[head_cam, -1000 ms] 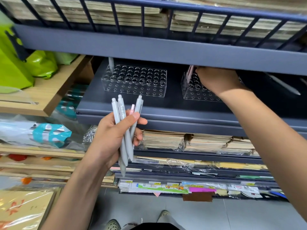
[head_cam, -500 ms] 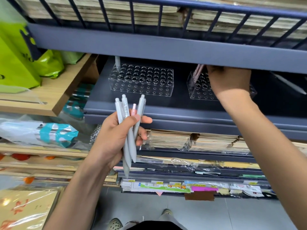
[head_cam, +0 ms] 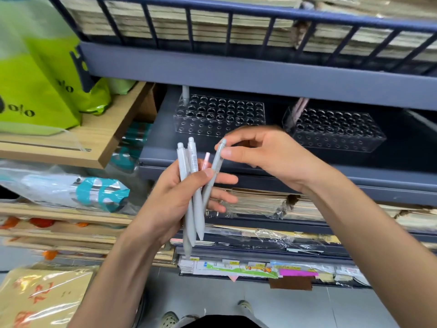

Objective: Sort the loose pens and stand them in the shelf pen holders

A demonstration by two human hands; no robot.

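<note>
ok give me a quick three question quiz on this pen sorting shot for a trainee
1. What does the right hand pinch?
A. a holder's rim
B. the top of the rightmost grey pen
C. nothing

2. True or false: the left hand grips a bundle of grey pens with one pink pen among them.

3. Fill in: the standing pens in the right holder on the shelf are ____ in colour.

Key: 1 B; 2 true; 3 pink
</note>
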